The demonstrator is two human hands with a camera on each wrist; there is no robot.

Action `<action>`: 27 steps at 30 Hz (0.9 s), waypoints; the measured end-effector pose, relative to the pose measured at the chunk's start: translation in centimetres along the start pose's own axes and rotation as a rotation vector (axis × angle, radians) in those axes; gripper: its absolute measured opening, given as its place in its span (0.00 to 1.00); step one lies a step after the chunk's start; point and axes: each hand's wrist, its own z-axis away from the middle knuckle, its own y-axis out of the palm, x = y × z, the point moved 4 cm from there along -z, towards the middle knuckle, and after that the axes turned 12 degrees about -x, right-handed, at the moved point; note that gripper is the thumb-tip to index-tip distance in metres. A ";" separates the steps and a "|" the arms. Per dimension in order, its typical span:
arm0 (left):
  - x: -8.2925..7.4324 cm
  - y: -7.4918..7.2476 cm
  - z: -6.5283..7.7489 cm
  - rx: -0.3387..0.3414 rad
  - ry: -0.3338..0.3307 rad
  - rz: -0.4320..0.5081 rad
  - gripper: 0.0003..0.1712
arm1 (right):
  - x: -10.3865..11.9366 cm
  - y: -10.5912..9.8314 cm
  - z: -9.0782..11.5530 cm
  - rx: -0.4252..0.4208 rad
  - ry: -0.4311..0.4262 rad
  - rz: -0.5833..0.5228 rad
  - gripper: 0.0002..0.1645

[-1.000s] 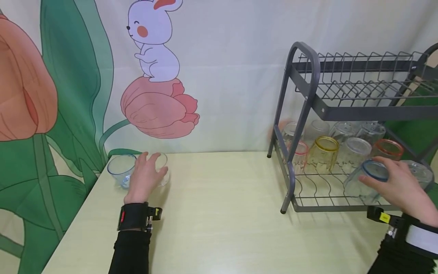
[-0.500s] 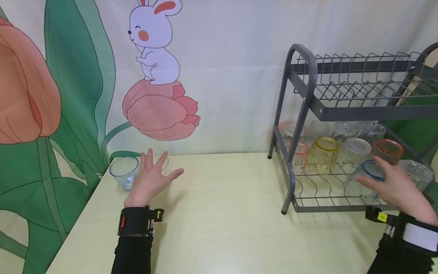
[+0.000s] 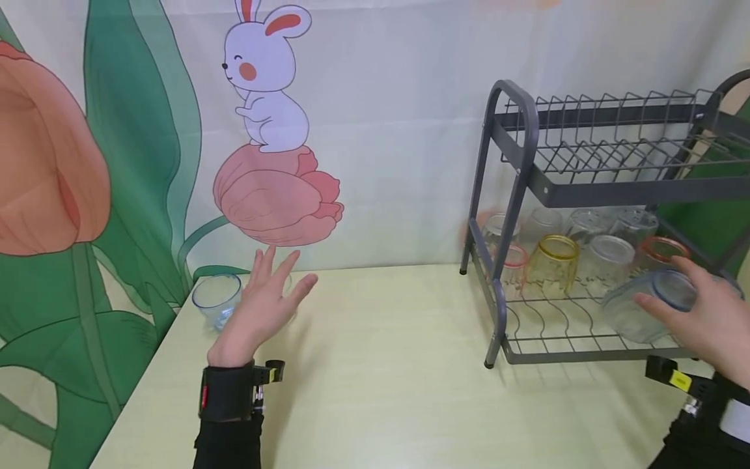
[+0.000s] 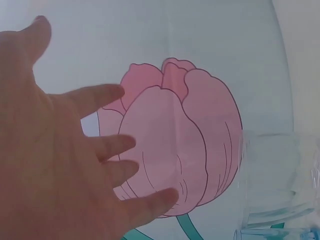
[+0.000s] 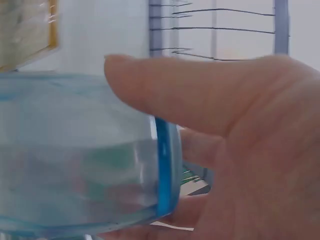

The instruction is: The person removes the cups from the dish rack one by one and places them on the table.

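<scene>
My right hand (image 3: 703,312) grips a blue-rimmed glass (image 3: 633,309) at its blue end, thumb on one side and fingers on the other. This glass tilts over the front of the rack's lower shelf. In the right wrist view the blue ring of the glass (image 5: 90,165) sits close by the palm. At the far left, my left hand (image 3: 258,309) is spread with nothing in it. Behind its fingers a clear glass (image 4: 275,180) stands on the table, largely hidden in the head view. Beside it stands another blue-rimmed glass (image 3: 215,299), mouth up.
The dark two-tier dish rack (image 3: 615,194) stands at the right. Its lower shelf bears several upside-down glasses, among them a yellow glass (image 3: 552,266) and a red-rimmed glass (image 3: 662,253). A printed cloth (image 3: 404,163) hangs behind the pale table (image 3: 387,365).
My left hand has let go of the clear glass and spread its fingers. My right hand has shifted to the right with the blue-rimmed glass, which now tilts more.
</scene>
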 end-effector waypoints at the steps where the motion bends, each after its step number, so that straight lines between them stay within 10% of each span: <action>1: -0.2 0.0 0.0 0.011 0.005 0.022 0.48 | 0.1 -0.2 0.2 -0.024 0.009 -0.004 0.54; 12: -1.5 0.1 0.3 0.085 0.075 0.221 0.40 | 4.7 -3.6 3.9 -0.271 -0.109 -0.253 0.42; 27: -3.9 0.9 0.8 0.168 0.124 0.233 0.49 | 8.4 -2.0 4.7 -0.103 -0.158 -0.571 0.45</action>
